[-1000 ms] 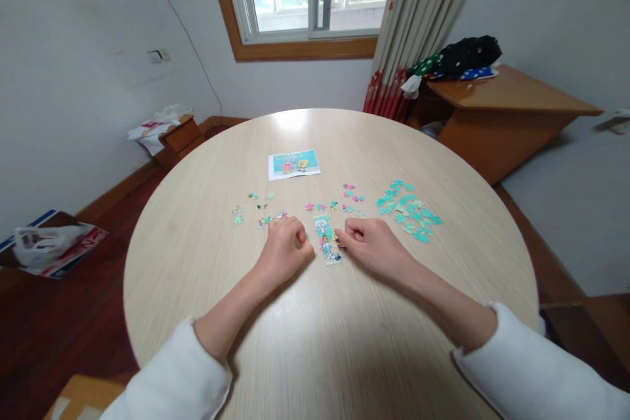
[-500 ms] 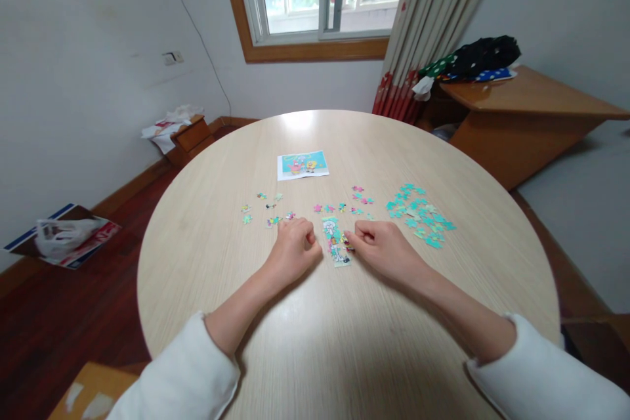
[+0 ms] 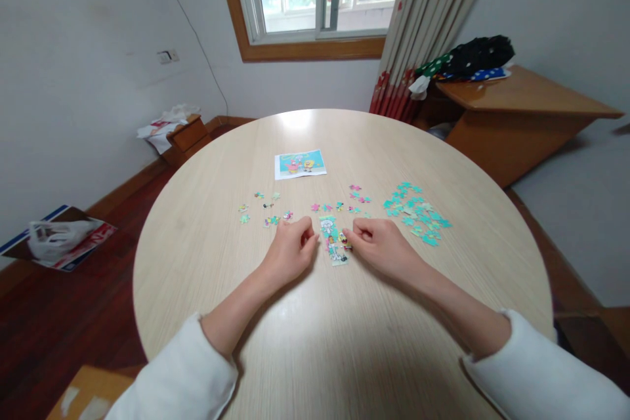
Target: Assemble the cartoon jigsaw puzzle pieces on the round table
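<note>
A narrow strip of joined jigsaw pieces (image 3: pixel 333 241) lies on the round pale wood table (image 3: pixel 344 341) between my hands. My left hand (image 3: pixel 289 251) rests curled just left of the strip, fingers closed, nothing visible in it. My right hand (image 3: pixel 381 244) sits at the strip's right edge, its fingers pinched on a small puzzle piece (image 3: pixel 344 241) against the strip. A printed reference picture (image 3: pixel 300 163) lies farther back. Loose pink and mixed pieces (image 3: pixel 339 205) are scattered behind the strip.
A pile of teal pieces (image 3: pixel 417 214) lies right of my right hand; several mixed pieces (image 3: pixel 260 209) lie to the left. A wooden desk (image 3: pixel 512 111) with dark cloth stands at the right, a curtain (image 3: pixel 423 20) by the window. A plastic bag (image 3: pixel 54 236) lies on the floor.
My left hand's fingertips have edged toward the strip's left side. My right hand has stayed pinched at the strip's right edge. The view has shifted slightly.
</note>
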A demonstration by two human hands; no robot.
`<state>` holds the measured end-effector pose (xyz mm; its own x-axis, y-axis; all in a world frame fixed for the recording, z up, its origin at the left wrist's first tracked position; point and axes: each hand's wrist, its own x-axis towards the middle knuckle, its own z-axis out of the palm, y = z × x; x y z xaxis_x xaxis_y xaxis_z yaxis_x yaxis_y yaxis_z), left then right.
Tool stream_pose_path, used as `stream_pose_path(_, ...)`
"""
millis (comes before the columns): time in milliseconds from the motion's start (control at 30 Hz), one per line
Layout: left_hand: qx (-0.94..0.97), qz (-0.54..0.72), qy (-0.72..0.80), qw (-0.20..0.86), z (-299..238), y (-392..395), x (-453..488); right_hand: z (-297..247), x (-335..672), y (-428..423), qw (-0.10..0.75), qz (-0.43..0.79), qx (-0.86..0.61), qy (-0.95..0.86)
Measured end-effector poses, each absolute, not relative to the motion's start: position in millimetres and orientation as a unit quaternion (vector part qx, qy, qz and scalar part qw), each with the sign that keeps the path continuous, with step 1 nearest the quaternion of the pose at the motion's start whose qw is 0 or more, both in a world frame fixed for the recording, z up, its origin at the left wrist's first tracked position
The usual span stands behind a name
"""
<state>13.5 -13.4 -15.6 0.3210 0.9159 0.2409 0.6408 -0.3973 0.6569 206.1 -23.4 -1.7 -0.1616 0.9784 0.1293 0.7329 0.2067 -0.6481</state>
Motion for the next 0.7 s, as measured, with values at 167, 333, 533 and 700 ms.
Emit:
stream_pose_path(167,0.776,0.305,0.499,0.238,-17.9,-13.0,11.8,-1.1,205.7,-23.3,0.276,0.227,-0.584,-0.729)
stream_pose_path(333,0.771,0.291,0.505,0.256,-17.8,-12.2,12.9,1.0,205.2,-24.2,0.277,0.230,-0.580,-0.731)
stream_pose_path(533,0.764,0.291,0.512,0.264,-16.3,-12.1,13.7,-1.4,205.5,-24.2,0.282,0.232,-0.577,-0.730)
stream_pose_path(700,0.761,0.288,0.520,0.262,-14.3,-12.4,14.4,-5.2,206.5,-22.8,0.275,0.232,-0.581,-0.730)
